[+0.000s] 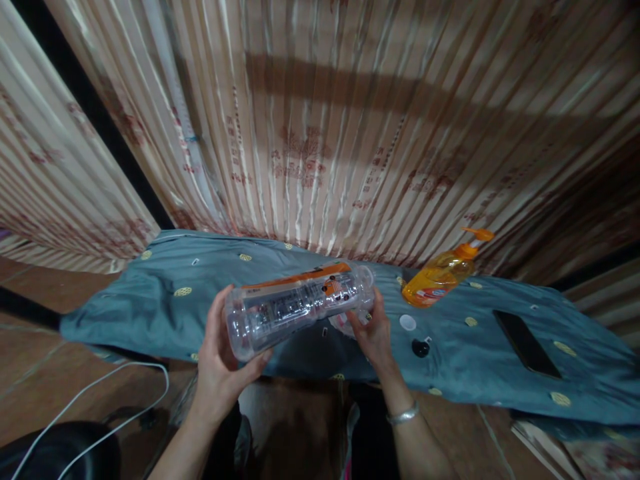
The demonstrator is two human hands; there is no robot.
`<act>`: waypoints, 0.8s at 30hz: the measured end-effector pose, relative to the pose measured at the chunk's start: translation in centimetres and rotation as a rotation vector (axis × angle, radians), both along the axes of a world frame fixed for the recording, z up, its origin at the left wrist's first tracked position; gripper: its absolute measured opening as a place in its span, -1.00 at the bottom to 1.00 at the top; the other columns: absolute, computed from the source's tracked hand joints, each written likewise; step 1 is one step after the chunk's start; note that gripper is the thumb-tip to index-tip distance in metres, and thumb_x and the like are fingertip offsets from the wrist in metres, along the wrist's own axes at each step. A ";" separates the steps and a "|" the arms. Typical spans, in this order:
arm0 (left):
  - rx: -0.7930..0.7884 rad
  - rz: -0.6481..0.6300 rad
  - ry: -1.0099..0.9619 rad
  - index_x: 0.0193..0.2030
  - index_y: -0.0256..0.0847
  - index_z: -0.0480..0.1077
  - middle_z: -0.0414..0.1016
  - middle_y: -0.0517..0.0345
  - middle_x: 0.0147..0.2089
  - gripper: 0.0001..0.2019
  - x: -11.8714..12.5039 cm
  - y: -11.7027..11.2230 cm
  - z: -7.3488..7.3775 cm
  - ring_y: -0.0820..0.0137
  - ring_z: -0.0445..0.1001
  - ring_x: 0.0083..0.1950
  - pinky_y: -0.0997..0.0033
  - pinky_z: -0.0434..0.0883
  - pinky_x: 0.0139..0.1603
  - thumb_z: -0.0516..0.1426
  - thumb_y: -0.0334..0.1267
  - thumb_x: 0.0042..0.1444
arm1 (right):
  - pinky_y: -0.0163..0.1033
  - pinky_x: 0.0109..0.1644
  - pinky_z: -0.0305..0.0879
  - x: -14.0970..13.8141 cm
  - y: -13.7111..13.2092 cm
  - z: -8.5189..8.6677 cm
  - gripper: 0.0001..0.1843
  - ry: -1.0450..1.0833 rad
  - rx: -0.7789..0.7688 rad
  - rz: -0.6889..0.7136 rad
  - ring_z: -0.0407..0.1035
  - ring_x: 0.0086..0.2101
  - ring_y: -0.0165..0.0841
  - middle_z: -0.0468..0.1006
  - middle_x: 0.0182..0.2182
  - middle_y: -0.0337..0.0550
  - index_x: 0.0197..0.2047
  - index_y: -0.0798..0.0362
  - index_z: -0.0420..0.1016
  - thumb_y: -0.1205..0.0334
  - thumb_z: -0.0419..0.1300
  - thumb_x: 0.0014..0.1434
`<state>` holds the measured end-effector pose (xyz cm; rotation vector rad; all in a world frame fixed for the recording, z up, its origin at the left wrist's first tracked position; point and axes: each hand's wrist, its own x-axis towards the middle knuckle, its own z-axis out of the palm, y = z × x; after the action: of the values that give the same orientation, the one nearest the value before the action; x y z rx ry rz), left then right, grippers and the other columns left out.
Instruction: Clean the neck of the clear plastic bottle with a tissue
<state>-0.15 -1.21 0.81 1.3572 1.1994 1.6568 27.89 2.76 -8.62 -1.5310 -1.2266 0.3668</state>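
Observation:
A clear plastic bottle [300, 303] with an orange and printed label is held on its side above the blue-green cloth, its base to the left. My left hand [223, 363] is wrapped round the base end. At the other end, my right hand [373, 333] grips the bottle near its neck. A clear plastic piece partly shows beneath the right hand; I cannot make out what it is. To the right lie a white round disc [407, 323] and a small black round piece [421, 347].
A pump bottle of orange liquid [440, 275] leans at the back right of the cloth-covered surface [475, 373]. Farther right lies a black phone [527, 343]. A pleated curtain [310, 133] hangs behind. A white cable [100, 380] loops at the lower left.

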 end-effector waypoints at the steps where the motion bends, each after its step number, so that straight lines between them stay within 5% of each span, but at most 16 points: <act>1: 0.001 0.003 0.010 0.48 -0.06 0.36 0.60 -0.10 0.32 0.06 -0.1 0.0 -0.1 -0.04 0.69 0.20 0.02 0.67 0.16 0.59 0.09 -0.17 | 0.24 0.15 0.61 0.0 0.0 -0.1 -0.13 -0.002 0.007 0.000 0.68 0.05 0.08 0.72 0.16 0.17 0.48 0.04 0.30 -0.13 0.35 0.21; 7: 0.055 0.022 0.085 0.48 -0.05 0.36 0.59 -0.10 0.32 0.05 -0.8 0.7 -1.0 -0.05 0.69 0.19 0.01 0.68 0.12 0.58 0.09 -0.17 | 0.20 0.15 0.63 -0.1 0.0 -0.1 -0.12 0.039 0.013 0.015 0.68 0.05 0.05 0.74 0.13 0.14 0.47 0.03 0.32 -0.15 0.38 0.20; 13: 0.111 -0.030 0.094 0.45 -0.08 0.35 0.68 -0.06 0.16 -0.02 -0.6 1.1 -0.4 0.00 0.76 0.06 0.06 0.71 0.02 0.57 -0.03 -0.13 | 0.29 0.19 0.61 -0.1 -0.1 0.2 -0.14 0.053 0.001 0.014 0.66 0.06 0.07 0.72 0.14 0.11 0.47 -0.02 0.31 -0.12 0.37 0.20; 24: 0.112 -0.010 0.120 0.46 -0.09 0.36 0.64 -0.11 0.20 0.03 -0.5 0.9 -0.2 -0.04 0.74 0.07 0.05 0.71 -0.01 0.58 0.05 -0.16 | 0.25 0.19 0.61 -0.1 -0.3 0.6 -0.14 0.052 0.004 0.043 0.66 0.08 0.08 0.71 0.16 0.16 0.47 0.04 0.29 -0.10 0.36 0.21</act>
<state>-0.66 -0.26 0.58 1.5485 1.1804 1.6772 27.74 2.50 -8.01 -1.4852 -1.2207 0.4296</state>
